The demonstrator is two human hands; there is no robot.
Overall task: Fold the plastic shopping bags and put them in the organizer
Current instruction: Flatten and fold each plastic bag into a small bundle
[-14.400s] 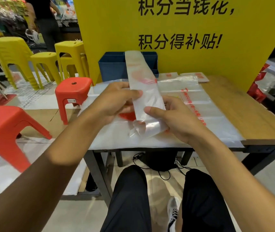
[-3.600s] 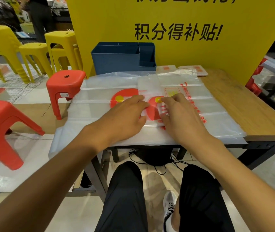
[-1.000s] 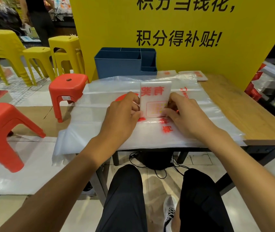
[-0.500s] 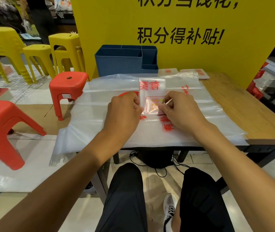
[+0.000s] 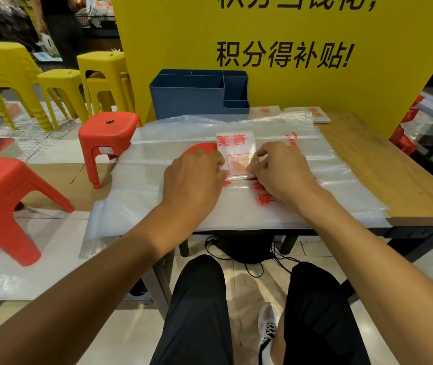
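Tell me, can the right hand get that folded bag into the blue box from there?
Probably yes. The right hand pinches the folded bag, and the blue organizer stands open-topped straight behind it, with only flat bags lying between.

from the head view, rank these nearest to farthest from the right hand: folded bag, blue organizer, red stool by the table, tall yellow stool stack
1. folded bag: pinched by the right hand, table centre.
2. blue organizer: back of the table, ahead and slightly left.
3. red stool: on the floor off the table's left edge.
4. yellow stool stack: far left, beyond the other stools.
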